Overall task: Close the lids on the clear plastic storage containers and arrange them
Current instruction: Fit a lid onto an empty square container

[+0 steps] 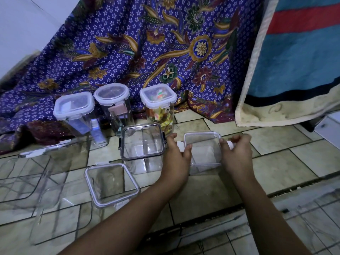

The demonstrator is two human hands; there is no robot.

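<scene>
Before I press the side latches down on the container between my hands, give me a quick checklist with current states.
1. Lid seated on the container: looks flat, ok.
2. Left hand on the left side latch: thumb on the lid edge, ok.
3. Right hand on the right side latch: ok.
4. Both latches fully snapped: cannot tell, fingers cover them.
5. Room beside the black-latched container: left hand nearly touches it, not ok.
6. Back row of three lidded containers out of the way: ok.
</scene>
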